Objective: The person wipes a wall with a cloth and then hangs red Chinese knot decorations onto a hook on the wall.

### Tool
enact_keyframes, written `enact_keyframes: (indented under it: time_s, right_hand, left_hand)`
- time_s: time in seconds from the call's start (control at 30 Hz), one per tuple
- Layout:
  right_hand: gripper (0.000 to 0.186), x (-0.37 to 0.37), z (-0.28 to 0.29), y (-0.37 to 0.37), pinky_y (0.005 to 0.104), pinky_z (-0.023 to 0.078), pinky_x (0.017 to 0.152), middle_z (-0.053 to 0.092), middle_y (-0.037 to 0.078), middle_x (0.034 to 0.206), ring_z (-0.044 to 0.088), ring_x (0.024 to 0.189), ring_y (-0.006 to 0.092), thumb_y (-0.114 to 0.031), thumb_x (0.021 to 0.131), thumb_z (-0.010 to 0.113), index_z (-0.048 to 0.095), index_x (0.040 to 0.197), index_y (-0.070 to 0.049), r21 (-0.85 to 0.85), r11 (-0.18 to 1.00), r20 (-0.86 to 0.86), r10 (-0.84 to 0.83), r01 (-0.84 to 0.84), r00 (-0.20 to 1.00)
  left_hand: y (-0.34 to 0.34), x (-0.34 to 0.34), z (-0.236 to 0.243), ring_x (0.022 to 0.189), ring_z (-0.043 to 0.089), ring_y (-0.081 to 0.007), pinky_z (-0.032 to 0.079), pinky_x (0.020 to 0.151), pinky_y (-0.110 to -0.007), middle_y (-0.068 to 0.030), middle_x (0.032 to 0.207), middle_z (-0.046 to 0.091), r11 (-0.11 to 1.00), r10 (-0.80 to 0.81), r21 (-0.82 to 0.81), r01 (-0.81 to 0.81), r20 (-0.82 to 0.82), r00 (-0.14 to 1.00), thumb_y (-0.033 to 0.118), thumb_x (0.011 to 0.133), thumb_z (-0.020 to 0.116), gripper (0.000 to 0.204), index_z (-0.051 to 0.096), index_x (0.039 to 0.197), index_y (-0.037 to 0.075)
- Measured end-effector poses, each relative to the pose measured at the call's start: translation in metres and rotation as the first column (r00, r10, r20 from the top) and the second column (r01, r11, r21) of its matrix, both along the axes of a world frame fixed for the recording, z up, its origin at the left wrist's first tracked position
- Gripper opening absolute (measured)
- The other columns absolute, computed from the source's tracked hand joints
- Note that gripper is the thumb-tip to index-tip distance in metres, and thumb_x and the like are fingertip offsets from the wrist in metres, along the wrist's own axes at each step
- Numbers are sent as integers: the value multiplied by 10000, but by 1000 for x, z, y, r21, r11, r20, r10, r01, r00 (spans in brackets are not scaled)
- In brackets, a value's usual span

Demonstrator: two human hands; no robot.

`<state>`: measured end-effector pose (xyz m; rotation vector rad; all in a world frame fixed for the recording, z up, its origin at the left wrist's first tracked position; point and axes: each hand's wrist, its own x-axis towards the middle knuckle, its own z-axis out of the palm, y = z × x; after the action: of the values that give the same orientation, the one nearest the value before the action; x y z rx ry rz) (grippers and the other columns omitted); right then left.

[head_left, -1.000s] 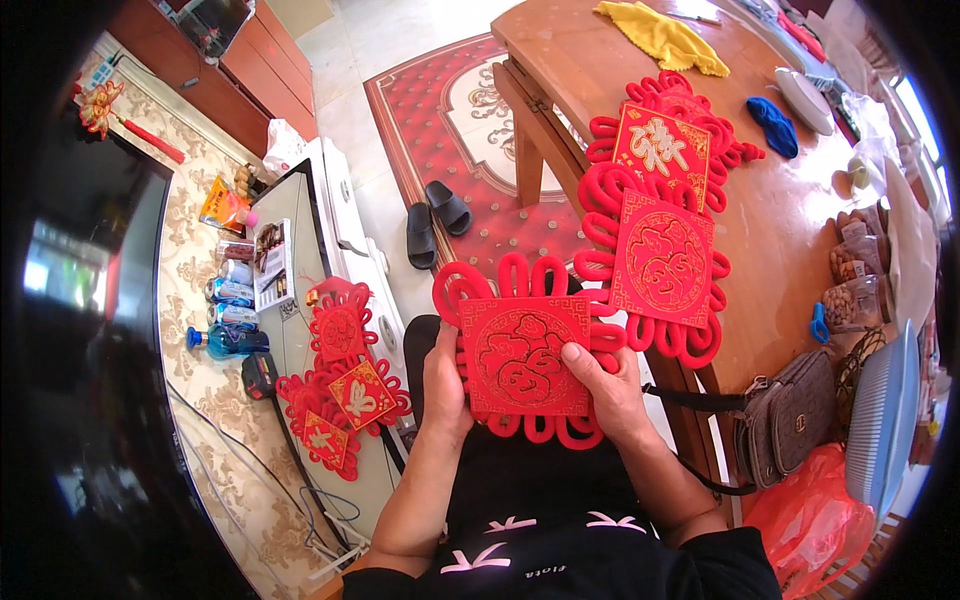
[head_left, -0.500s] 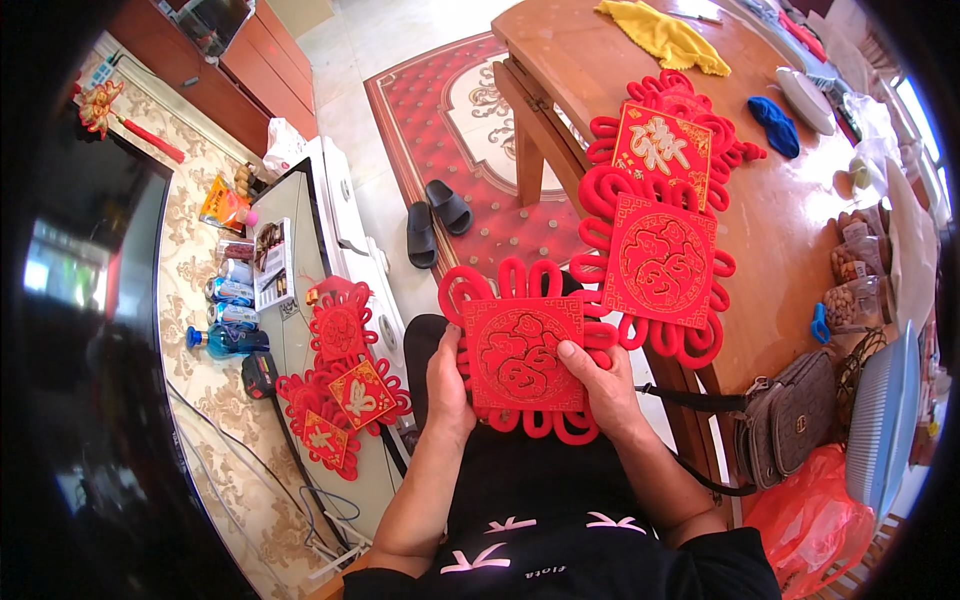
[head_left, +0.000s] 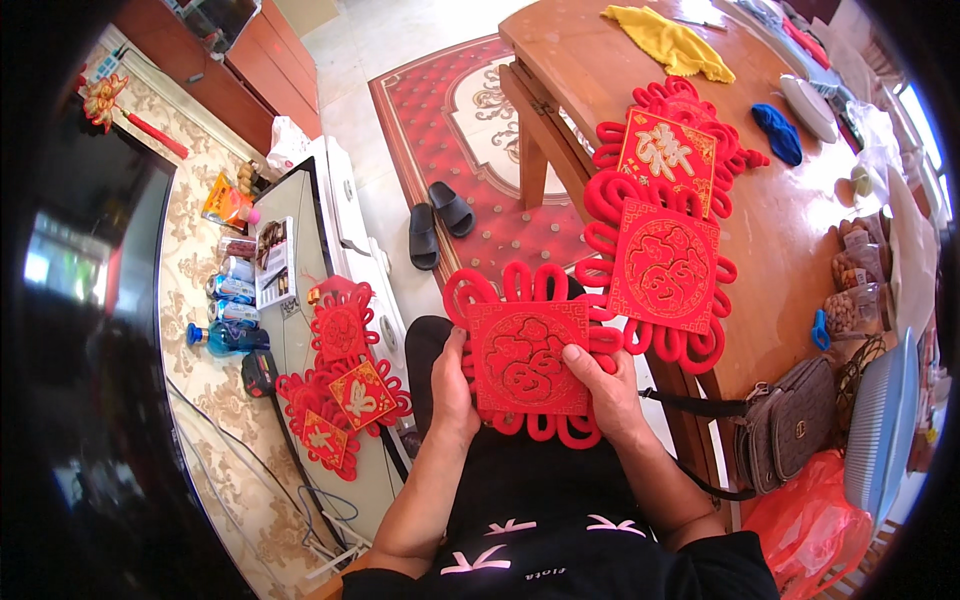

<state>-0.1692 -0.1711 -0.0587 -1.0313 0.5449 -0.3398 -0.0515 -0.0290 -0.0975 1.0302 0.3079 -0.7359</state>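
Above my lap I hold a red Chinese knot ornament (head_left: 531, 358), a square panel with a raised round design and looped red cord on its edges. Its left edge rests in my left hand (head_left: 453, 390), fingers partly hidden behind it. On the right, my right hand (head_left: 612, 388) grips it with the thumb on the panel's face. A second red knot panel (head_left: 664, 265) adjoins its upper right and lies over the table edge. Beyond that, a panel with a gold character (head_left: 668, 150) lies on the wooden table (head_left: 775, 235).
More red knot ornaments (head_left: 362, 393) lie on the cabinet at left, near cans (head_left: 236, 290) and a blue bottle (head_left: 230, 339). A yellow cloth (head_left: 672, 42) and blue cloth (head_left: 776, 133) are on the table. A brown bag (head_left: 785, 425) hangs at right. Black slippers (head_left: 424, 237) lie on the floor.
The whole view has shifted slightly, with the ornament and table a little further right and lower in the picture. Both hands keep the same hold.
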Motion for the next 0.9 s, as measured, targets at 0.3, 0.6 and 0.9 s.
enact_keyframes:
  time_s: [0.3, 0.6, 0.9]
  right_hand:
    - [298, -2, -5, 0, 285, 495, 819, 663, 48, 1023, 606, 911, 109, -195, 948, 645, 613, 1161, 11, -4, 1000, -11, -11, 11, 1000]
    - [311, -1, -5, 0, 289, 494, 836, 657, 53, 1051, 608, 933, 119, -211, 955, 636, 612, 1170, 13, 11, 1000, 11, -4, 3, 1000]
    - [299, -2, -6, 0, 292, 498, 838, 663, 55, 1043, 613, 925, 120, -182, 951, 635, 613, 1172, 19, 14, 1000, -3, -2, 2, 1000]
  left_hand:
    - [-1, 0, 0, 1066, 630, -229, 504, 938, -366, -115, 1183, 649, 1000, -2, 15, 2, -6, 1000, 351, 1010, 440, 432, 563, 1248, 12]
    - [2, 1, 3, 1024, 646, -199, 517, 901, -341, -98, 1141, 666, 1000, -28, 1, 28, 75, 997, 353, 1009, 447, 411, 585, 1212, 23]
    - [-2, -1, 8, 967, 657, -168, 520, 854, -301, -97, 1105, 667, 1000, -3, 0, 3, 49, 999, 313, 1028, 433, 385, 583, 1188, -3]
